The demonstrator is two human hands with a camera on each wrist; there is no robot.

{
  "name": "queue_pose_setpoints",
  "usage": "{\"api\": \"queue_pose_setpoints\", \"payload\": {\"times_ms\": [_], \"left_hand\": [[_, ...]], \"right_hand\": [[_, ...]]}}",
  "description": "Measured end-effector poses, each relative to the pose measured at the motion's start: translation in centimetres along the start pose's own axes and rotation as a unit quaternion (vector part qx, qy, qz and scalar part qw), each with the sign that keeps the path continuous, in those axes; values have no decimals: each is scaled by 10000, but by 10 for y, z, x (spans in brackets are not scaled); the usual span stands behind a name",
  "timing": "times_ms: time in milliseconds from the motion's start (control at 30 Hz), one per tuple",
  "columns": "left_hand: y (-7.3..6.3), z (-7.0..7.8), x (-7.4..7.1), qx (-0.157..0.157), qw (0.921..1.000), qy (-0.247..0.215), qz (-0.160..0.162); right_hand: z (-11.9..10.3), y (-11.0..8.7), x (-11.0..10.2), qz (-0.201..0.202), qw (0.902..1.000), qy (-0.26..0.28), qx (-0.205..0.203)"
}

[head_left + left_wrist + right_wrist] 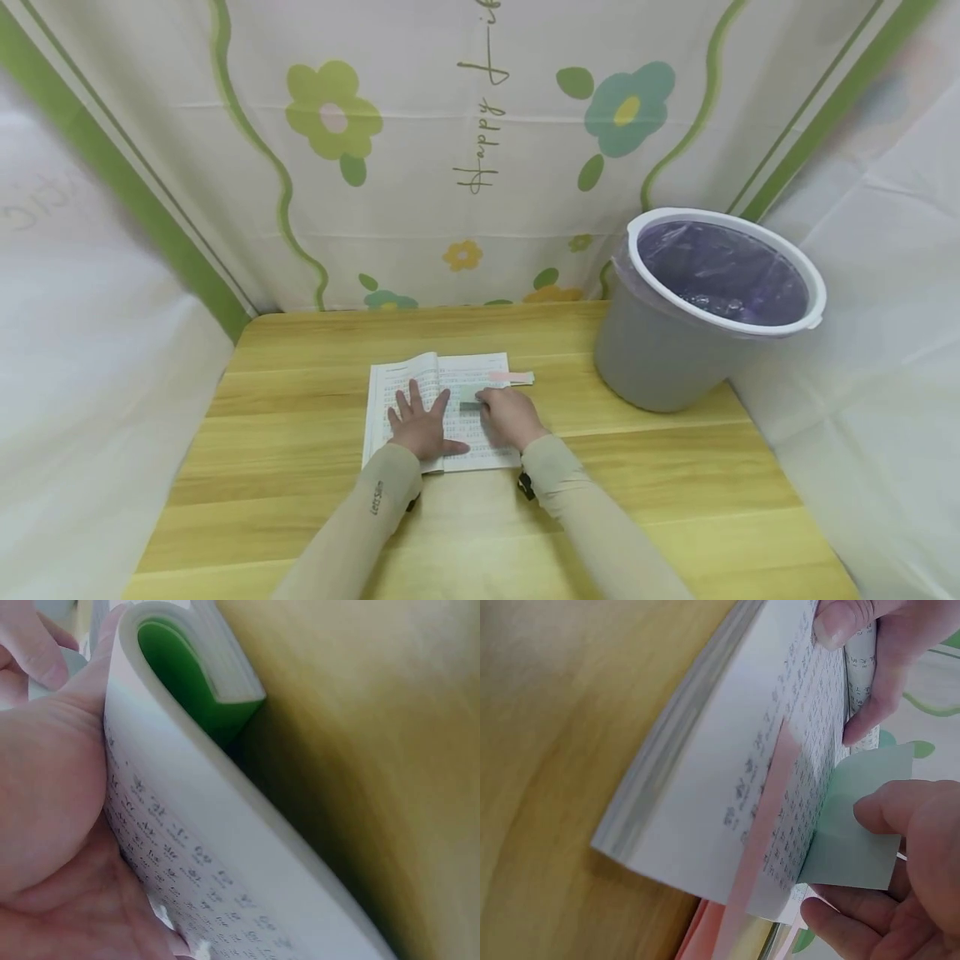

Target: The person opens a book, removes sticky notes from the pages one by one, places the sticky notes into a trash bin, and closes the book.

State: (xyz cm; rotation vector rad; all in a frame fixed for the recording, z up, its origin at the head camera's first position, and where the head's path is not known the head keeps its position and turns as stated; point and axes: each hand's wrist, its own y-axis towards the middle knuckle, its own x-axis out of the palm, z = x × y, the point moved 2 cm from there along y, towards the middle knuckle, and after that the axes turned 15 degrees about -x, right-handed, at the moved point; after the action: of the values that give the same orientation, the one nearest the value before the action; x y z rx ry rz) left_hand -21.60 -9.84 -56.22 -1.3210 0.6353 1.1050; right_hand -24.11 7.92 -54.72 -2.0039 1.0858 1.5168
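Observation:
An open book [472, 364] with printed pages lies on the wooden table. Fingers spread, my left hand [422, 429] presses on the book near its middle fold. My right hand [513, 417] pinches a pale green sticky note [866, 802] between thumb and fingers over the right page, and the note stands up from the paper with a bend. A pink paper strip [761, 825] lies across that page and sticks out past its edge. Curved pages and a green inner surface [176, 664] of the book show in the left wrist view.
A grey bin [652, 350] with a white rim and a purple liner stands at the table's right rear. Behind the table [300, 358] hangs a white cloth [420, 217] with flowers, and pale cloth hangs on both sides.

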Motion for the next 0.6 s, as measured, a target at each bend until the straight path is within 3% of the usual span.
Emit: {"api": "queue_pose_setpoints", "payload": {"times_ms": [400, 600], "left_hand": [[-8, 1, -5, 11, 9999, -21, 122], [-7, 2, -5, 18, 9999, -71, 147]], "right_hand": [[4, 0, -4, 196, 9997, -115, -46], [7, 0, -7, 273, 9993, 190, 145]]}}
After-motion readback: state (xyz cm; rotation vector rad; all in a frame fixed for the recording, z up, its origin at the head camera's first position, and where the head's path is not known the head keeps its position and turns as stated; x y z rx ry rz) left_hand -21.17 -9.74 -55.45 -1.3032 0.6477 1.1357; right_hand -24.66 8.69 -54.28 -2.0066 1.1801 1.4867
